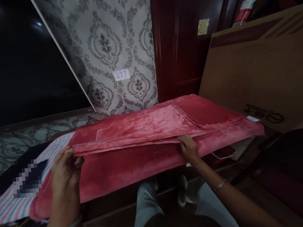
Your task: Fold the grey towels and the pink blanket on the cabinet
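Observation:
A plush pinkish-red blanket [134, 166] lies spread and partly folded along a low surface in front of me. My left hand [65, 168] pinches the left end of a folded edge, thumb and fingers closed on the cloth. Farther right along that same edge, my right hand [188, 147] grips the fabric with its fingers curled under. Between the two hands the edge is drawn nearly straight and raised a little above the lower layer. A striped cloth [54, 148] shows from beneath the blanket at the left, next to my left hand.
A large dark screen [28, 60] stands at the back left. On the right, a big cardboard sheet or box [262, 71] leans by a dark red door [177, 42]. A plastic bottle [246, 8] is above it. A paper marked 277 [121, 74] is on the patterned wall.

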Available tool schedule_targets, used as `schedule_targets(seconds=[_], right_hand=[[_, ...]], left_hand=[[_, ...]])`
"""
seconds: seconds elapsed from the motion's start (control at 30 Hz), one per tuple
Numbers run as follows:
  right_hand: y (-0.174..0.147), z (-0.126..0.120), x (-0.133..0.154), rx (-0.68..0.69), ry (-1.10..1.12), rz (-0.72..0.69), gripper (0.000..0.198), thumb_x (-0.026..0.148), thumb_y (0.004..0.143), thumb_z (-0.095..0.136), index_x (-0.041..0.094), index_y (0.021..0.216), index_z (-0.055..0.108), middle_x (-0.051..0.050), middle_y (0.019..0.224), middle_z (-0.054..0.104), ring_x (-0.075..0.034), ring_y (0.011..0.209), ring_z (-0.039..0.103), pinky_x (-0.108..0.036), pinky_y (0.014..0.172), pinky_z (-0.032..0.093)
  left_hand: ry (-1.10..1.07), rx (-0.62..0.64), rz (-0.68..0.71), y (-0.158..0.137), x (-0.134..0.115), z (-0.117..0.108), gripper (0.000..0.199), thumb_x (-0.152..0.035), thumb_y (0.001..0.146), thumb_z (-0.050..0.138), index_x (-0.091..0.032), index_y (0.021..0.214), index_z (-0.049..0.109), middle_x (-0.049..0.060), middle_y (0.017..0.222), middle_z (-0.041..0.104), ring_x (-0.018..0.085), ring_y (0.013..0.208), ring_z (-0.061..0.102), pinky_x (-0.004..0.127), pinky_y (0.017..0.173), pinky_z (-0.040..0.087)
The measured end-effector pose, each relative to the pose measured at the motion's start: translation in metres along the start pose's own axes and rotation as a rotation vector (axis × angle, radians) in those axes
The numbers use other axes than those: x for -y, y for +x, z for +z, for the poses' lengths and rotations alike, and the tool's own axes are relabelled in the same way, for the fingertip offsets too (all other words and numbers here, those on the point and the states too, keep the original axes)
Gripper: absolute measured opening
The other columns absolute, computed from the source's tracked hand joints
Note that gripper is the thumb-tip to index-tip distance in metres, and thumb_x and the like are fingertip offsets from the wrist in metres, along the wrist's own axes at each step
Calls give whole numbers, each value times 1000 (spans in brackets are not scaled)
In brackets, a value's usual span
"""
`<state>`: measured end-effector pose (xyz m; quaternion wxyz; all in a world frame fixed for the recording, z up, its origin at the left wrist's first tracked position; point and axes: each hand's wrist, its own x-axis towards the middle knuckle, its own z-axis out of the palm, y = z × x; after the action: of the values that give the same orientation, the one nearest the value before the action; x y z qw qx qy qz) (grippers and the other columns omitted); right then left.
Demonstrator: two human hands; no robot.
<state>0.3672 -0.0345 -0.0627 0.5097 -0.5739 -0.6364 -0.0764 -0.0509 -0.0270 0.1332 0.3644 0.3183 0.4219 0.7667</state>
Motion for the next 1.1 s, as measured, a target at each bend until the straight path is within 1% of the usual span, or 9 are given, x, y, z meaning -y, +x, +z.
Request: schedule_targets(seconds=[0.17,0.27,0.37,0.5,0.57,0.7,0.77,0.93,1.1], right_hand=[[-17,-12,-2,-11,58,-57,33,16,90,43,22,100,74,-10,101,68,-25,97,65,-44,88,56],[-16,-10,-1,-49,45,-21,28,19,90,47,21,97,74,-13,119,64,-26,106,64,-47,93,55],[-16,-6,-5,13,47,-75,26,20,89,48,21,93,74,-15,132,61,-27,114,62,-48,96,55],[-12,-7,-12,98,54,-127,28,20,89,47,22,95,74,-12,113,70,-27,107,64,-49,94,56],[-3,-12,-11,46,43,-117,27,21,91,47,23,95,74,-11,108,71,-27,104,64,-49,94,55],[16,-24,-5,-134,11,-168,21,23,94,51,22,95,72,-10,105,71,-25,102,65,-47,93,55],[12,-28,-6,-118,12,-216,20,24,95,51,22,95,72,-10,104,71,-24,100,66,-45,90,57],[-28,-26,-17,98,24,-231,23,27,98,51,22,93,72,-11,103,72,-25,96,67,-45,85,58],[-38,-27,-17,101,18,-215,22,25,98,51,21,94,72,-11,106,73,-25,97,67,-45,85,57]], left_hand=[[45,-59,-136,-12,18,-27,26,-10,43,73,-15,67,65,-7,62,58,5,47,40,16,33,25],[74,-82,-163,-21,25,-44,29,-14,39,77,-16,65,65,-7,62,58,5,46,39,16,32,25],[89,-91,-180,-30,31,-58,33,-15,38,80,-15,67,66,-6,67,62,4,46,40,16,33,25],[142,-69,-223,-32,34,-61,33,-17,41,80,-16,70,65,-7,67,60,3,42,36,17,33,26],[136,-59,-188,-27,29,-51,32,-16,41,79,-17,70,65,-7,68,59,3,44,38,16,34,28],[53,-14,85,-18,13,-31,31,-17,48,79,-19,75,63,-7,69,56,4,49,40,15,38,31],[77,-11,115,-20,16,-35,32,-19,50,79,-20,78,63,-7,69,56,4,48,39,16,39,32],[235,-190,-274,-43,64,-86,35,-23,43,76,-19,75,62,-6,68,59,6,51,46,15,41,34],[268,-251,-380,-58,88,-116,49,-22,35,79,-19,81,65,-6,74,63,8,60,56,13,45,38]])
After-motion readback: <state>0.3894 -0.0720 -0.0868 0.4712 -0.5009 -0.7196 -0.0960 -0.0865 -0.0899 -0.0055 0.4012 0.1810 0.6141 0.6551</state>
